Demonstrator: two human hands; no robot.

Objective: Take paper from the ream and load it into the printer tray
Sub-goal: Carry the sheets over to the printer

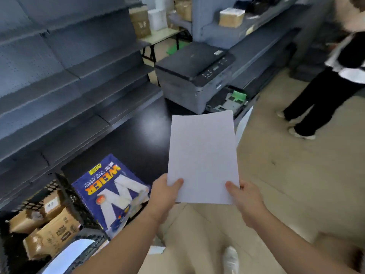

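I hold a stack of white paper flat in front of me, over the floor. My left hand grips its near left corner and my right hand grips its near right corner. The blue ream pack with orange lettering lies on the low dark shelf to my left, its near end torn open. Ahead stands the grey printer on the same dark shelf. Its paper tray is pulled out at the front, showing green guides, just beyond the paper's far edge.
Grey metal shelving runs along the left and behind the printer. A black wire basket with cardboard boxes sits at lower left. Another person stands on the tan floor at the right. My white shoe shows below.
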